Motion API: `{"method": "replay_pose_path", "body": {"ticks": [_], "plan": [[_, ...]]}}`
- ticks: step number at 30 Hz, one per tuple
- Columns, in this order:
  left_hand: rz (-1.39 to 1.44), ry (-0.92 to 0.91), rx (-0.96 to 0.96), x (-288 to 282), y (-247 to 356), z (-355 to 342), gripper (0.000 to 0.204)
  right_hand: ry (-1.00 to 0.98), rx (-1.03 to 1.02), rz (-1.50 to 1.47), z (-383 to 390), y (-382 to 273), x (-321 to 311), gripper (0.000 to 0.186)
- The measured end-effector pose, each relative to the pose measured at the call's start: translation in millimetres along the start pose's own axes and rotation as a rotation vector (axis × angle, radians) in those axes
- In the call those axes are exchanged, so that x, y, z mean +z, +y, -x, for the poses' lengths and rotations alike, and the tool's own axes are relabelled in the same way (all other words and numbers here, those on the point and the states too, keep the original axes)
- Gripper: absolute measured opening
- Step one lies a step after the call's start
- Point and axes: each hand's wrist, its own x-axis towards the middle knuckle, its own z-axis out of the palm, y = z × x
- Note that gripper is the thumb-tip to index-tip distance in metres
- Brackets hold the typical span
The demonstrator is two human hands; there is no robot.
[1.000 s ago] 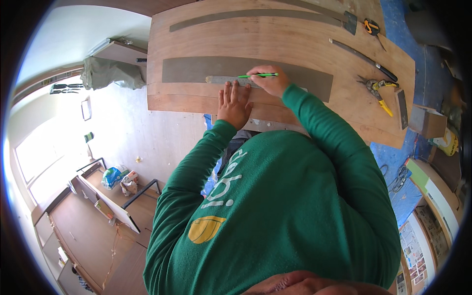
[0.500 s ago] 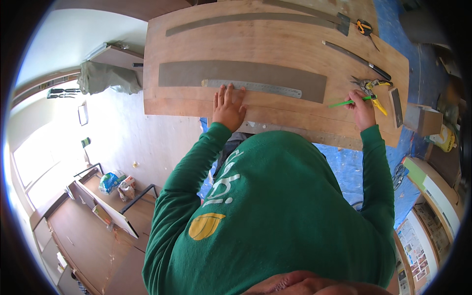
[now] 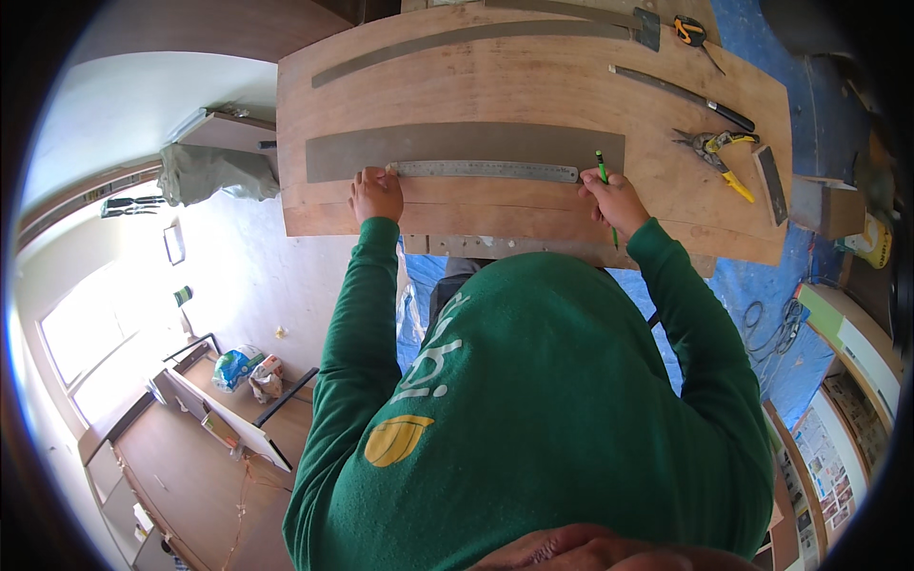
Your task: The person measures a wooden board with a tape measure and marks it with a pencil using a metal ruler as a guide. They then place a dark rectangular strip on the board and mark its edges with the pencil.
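A steel ruler (image 3: 486, 170) lies along the near edge of a wide grey-brown strip (image 3: 466, 141) on the wooden board. At the ruler's left end, my left hand (image 3: 377, 198) is closed, thumb and fingertips gripping that end. My right hand (image 3: 617, 202) holds a green pencil (image 3: 602, 169) that slants across the fingers. Its fingertips are beside the ruler's right end, close to the strip's right edge; whether they touch the ruler I cannot tell.
To the right on the board (image 3: 514, 217) lie yellow-handled snips (image 3: 721, 157), a dark flat block (image 3: 770, 186), a black-handled blade tool (image 3: 681, 95) and a screwdriver-like tool with orange (image 3: 689, 30). Farther back are a long narrow strip (image 3: 466, 38) and a try square (image 3: 645, 29).
My left hand has slid from flat on the ruler to its left end. My right hand has moved left with the pencil, from near the snips. The ruler now sits straighter along the strip.
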Motion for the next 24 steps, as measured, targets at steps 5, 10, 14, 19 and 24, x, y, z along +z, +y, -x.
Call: {"method": "replay_pose_path", "body": {"ticks": [5, 10, 14, 19, 24], "plan": [[0.127, -0.018, 0.060, 9, -12, -5, 0.016, 0.001, -0.009, -0.024, -6, 7, 0, 0.032], [0.366, -0.127, 0.147, 5, -13, 8, 0.008, 0.032, 0.033, -0.034, -3, 14, -15, 0.027], [0.362, -0.079, 0.341, 2, -2, 29, 0.007, 0.297, -0.341, 0.277, -2, 32, -24, 0.026], [0.370, -0.052, 0.418, 6, 13, 40, 0.011, 0.376, -0.402, 0.404, -4, 43, -37, 0.026], [0.405, -0.098, 0.197, 14, 38, 50, 0.014, 0.418, -0.409, 0.435, 2, 48, -48, 0.025]]}}
